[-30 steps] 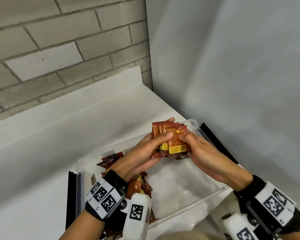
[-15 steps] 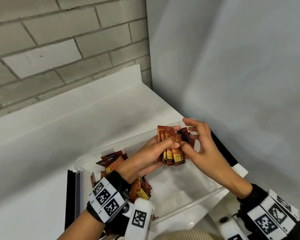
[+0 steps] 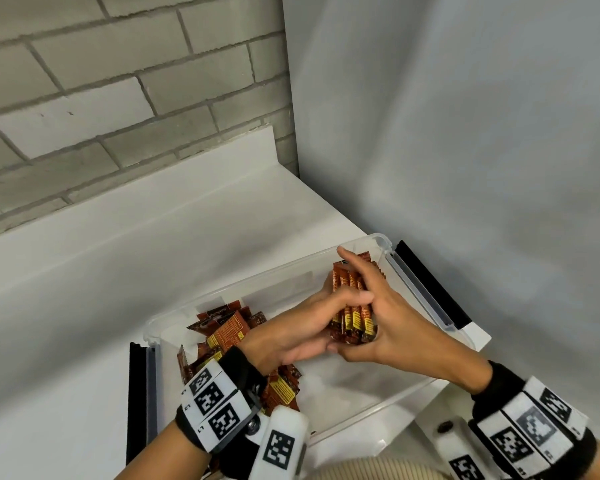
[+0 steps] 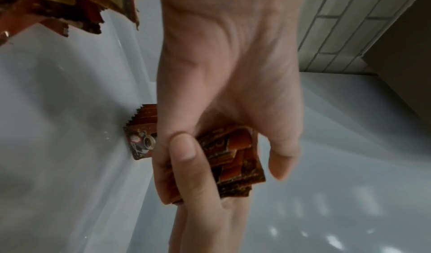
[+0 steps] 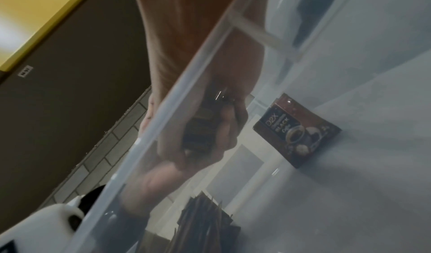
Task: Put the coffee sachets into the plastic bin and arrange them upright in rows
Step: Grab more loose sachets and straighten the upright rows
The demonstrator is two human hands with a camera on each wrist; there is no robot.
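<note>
Both hands — left hand [image 3: 291, 337], right hand [image 3: 392, 327] — grip glossy flat sachets [image 3: 352, 313]; clear bin [image 3: 426, 296].

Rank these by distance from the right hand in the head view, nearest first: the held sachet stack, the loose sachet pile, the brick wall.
1. Held sachet stack: gripped in the right hand, at the bin's right end.
2. Loose sachet pile: at the bin's left end.
3. Brick wall: behind the counter, upper left.

We find bare bin floor [image 3: 329, 386] toward 5 o'clock; the loose sachet heap [image 3: 229, 332] blocks 9 o'clock.
</note>
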